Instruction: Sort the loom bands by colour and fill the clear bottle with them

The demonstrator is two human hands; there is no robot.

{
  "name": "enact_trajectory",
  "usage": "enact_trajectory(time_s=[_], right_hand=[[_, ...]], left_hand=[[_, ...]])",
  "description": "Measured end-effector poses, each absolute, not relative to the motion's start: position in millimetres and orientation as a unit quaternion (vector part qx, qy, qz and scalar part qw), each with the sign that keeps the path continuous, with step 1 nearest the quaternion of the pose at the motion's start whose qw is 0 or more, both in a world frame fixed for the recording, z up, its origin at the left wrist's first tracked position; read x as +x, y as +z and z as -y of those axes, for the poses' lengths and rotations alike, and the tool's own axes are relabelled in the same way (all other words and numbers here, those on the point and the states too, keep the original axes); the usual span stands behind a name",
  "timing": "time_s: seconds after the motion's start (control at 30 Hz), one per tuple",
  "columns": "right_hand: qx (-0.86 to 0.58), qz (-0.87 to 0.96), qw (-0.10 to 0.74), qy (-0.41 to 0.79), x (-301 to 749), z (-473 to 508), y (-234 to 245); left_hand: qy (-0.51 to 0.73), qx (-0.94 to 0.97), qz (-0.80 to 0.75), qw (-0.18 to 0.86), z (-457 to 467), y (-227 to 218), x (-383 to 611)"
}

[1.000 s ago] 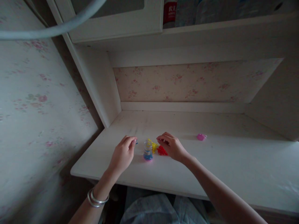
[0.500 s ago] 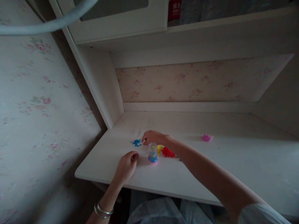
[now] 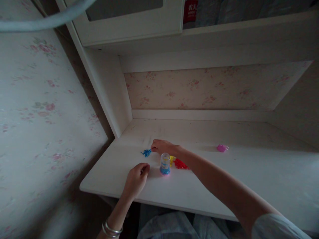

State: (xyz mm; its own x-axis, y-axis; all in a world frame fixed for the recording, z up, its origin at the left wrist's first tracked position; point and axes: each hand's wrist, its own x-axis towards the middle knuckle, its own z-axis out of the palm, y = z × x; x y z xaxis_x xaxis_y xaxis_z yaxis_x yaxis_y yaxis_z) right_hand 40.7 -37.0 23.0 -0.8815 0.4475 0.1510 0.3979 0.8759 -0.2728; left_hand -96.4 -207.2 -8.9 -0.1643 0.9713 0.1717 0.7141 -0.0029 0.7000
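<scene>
A small tangled pile of blue plastic pieces (image 3: 146,152) lies on the white desk. At its right edge is my right hand (image 3: 162,146), palm down, its fingertips closed on the blue pieces. Nearer to me, my left hand (image 3: 137,176) rests on the desk with curled fingers; whether anything is inside them is hidden. Between and to the right of my hands stands a clear jar (image 3: 164,162) with blue bits in its lower part and a pink base. Behind my right forearm's near side lie yellow pieces (image 3: 171,160) and a red heap (image 3: 180,164), partly covered.
A pink object (image 3: 222,148) with a small loop lies farther right on the desk (image 3: 199,192). Side panels and a back board enclose the desk, with a cabinet (image 3: 134,30) above. Flowered wallpaper (image 3: 50,113) is at left. A pale tube (image 3: 50,23) crosses the upper left.
My right fingers have closed at the blue pile's right edge, and the pile looks more bunched towards them. My left hand stays about where it was. The view has shifted slightly.
</scene>
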Motion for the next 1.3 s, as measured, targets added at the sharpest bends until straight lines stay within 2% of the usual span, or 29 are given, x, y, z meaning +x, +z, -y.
enact_trajectory(time_s=[0.13,0.3,0.37,0.6,0.93,1.3], right_hand=[[-0.224,0.957,0.149,0.112,65.6,42.1,38.1],[-0.233,0.930,0.255,0.127,103.2,69.0,74.2],[-0.238,0.924,0.268,0.133,116.3,83.2,89.0],[-0.226,0.940,0.239,0.087,144.3,122.6,120.2],[-0.232,0.952,0.199,-0.025,130.1,127.9,114.0],[-0.229,0.954,0.192,-0.005,131.4,130.5,113.3]], left_hand=[[0.344,0.624,-0.679,0.177,208.4,-9.8,-95.6],[0.347,0.626,-0.680,0.161,209.2,-10.6,-94.1],[0.345,0.626,-0.682,0.153,209.0,-11.4,-93.9],[0.315,0.641,-0.684,0.150,199.4,-10.0,-96.8],[0.173,0.636,-0.752,-0.012,164.4,12.0,-92.4],[0.100,0.653,-0.750,-0.030,151.5,3.8,-96.6]])
